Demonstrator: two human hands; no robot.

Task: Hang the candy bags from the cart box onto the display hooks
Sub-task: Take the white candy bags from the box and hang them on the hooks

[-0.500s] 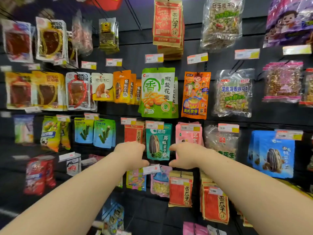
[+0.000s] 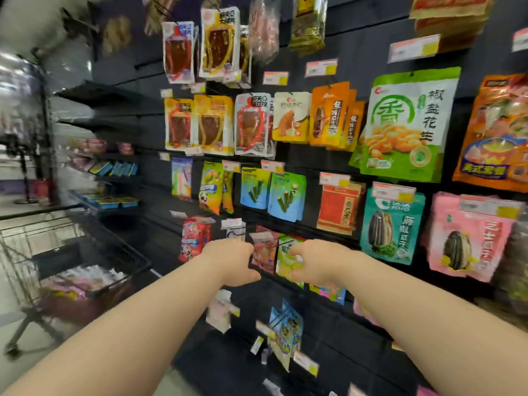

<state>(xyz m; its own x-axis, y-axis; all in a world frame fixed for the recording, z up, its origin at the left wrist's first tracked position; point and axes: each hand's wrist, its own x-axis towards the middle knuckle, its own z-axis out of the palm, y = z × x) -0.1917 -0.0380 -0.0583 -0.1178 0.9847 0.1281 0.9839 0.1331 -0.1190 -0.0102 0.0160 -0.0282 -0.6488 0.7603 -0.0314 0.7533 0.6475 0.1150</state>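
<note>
My left hand point(image 2: 232, 261) and my right hand point(image 2: 313, 262) are stretched out side by side at a low row of the dark hook wall. Each hand is curled in a loose C with thumb and fingers apart. Between them a red-pink candy bag point(image 2: 264, 252) and a yellow-green bag point(image 2: 285, 260) hang on hooks. The left fingers are at the red bag's left edge, and the right fingers overlap the yellow-green bag. Blur hides whether they touch. At the lower left stands the wire cart point(image 2: 134, 252), with a box of pale and pink candy bags point(image 2: 83, 278) inside.
Snack bags fill the hooks above and to the right, among them a big green peanut bag point(image 2: 405, 124) and a teal seed bag point(image 2: 391, 227). More bags point(image 2: 285, 335) hang below my hands. Dark shelves point(image 2: 100, 172) run along the left beyond the cart.
The view has swung left and tilted, bringing the cart into sight. Both hands have shifted left along the wall, from the teal seed bag's row to the red and yellow-green bags.
</note>
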